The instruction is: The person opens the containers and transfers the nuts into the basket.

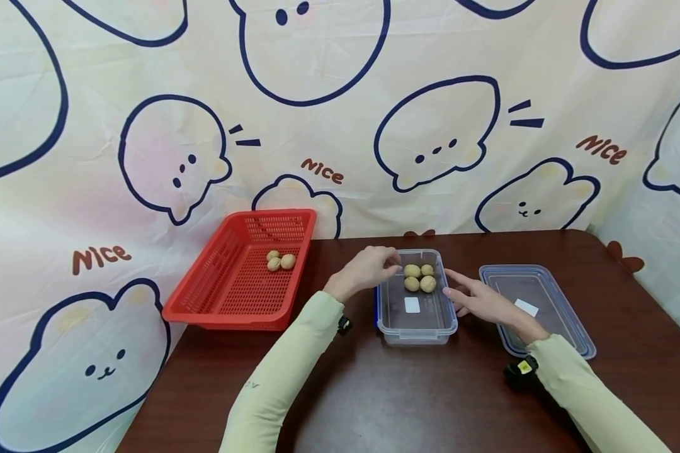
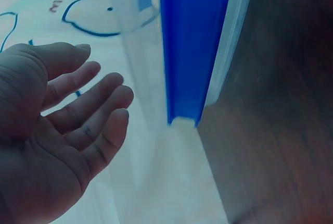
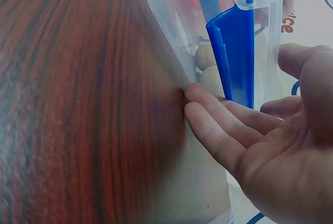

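A clear plastic food box [image 1: 419, 330] with blue side clips [image 2: 195, 41] stands without a cover on the dark table, several walnuts [image 1: 427, 284] grouped inside. My left hand [image 1: 365, 270] hovers by its far left rim, fingers loosely bent and nothing in them. In the left wrist view, the same hand [image 2: 67, 120] shows an empty palm, a gap between its fingertips and the box. At the box's right side is my right hand [image 1: 481, 301]; in the right wrist view, its extended fingers [image 3: 213, 130] rest against the wall below the blue clip.
A red slotted basket [image 1: 226, 318] with three walnuts [image 1: 287, 261] stands at the left. To the right lies a clear lid [image 1: 544, 280] with a white label, close beside my right forearm. A cartoon-print cloth [image 1: 340, 132] hangs behind the table [image 1: 396, 402].
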`<state>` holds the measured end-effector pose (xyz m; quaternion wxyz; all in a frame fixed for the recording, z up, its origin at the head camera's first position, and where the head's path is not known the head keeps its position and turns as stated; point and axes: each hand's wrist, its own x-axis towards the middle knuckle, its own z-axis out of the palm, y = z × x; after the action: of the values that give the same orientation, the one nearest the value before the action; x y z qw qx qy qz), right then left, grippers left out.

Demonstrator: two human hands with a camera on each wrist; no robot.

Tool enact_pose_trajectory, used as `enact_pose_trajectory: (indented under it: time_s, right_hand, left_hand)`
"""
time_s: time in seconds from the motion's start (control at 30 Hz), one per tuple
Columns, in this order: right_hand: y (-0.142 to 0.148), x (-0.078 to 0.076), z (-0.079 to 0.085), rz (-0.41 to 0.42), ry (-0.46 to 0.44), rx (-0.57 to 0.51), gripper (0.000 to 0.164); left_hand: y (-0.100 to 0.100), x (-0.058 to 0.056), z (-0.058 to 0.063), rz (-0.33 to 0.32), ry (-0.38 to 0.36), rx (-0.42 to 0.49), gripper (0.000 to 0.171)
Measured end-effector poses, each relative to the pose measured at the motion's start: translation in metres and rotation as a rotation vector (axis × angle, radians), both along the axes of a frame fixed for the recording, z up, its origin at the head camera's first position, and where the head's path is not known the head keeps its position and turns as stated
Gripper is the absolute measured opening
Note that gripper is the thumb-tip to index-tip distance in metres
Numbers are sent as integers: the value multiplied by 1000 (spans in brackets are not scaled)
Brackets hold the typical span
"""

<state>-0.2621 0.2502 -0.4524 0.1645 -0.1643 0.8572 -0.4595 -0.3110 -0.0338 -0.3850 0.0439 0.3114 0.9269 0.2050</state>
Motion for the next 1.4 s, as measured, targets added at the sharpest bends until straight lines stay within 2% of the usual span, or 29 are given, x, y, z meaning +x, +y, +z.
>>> enact_pose_trajectory:
  time_s: [0.17, 0.33, 0.43, 0.6, 0.7, 0.8, 1.1, 1.27, 1.4]
  right_hand:
    - [-1, 1, 0, 11, 0, -4, 73]
    - [-1, 2, 1, 22, 14, -19, 70]
    - [0, 2, 0, 26, 24, -16, 68]
    - [0, 2, -2, 27, 26, -7, 67]
    - [0, 1, -2, 28, 28, -8, 66]
    - [0, 1, -2, 35, 35, -15, 66]
    - [1, 0, -1, 38, 32, -12, 66]
    - [1, 0, -2, 32, 22, -14, 66]
    - [1, 0, -1, 33, 20, -18, 66]
  left_hand:
    - [13, 2, -8, -42, 40, -74, 23]
    - [24, -1, -13, -103, 121, -167, 20]
    - [30, -3, -15, -126, 120, -211, 23]
    - [36, -7, -24, -101, 14, -259, 28]
    - [39, -8, -28, -108, -6, -290, 24]
    - [43, -9, -30, -117, 19, -349, 21]
    - [48, -7, -36, -64, 85, -477, 35]
    - [48, -6, -39, -55, 110, -490, 35]
    - [47, -6, -40, -58, 125, -466, 28]
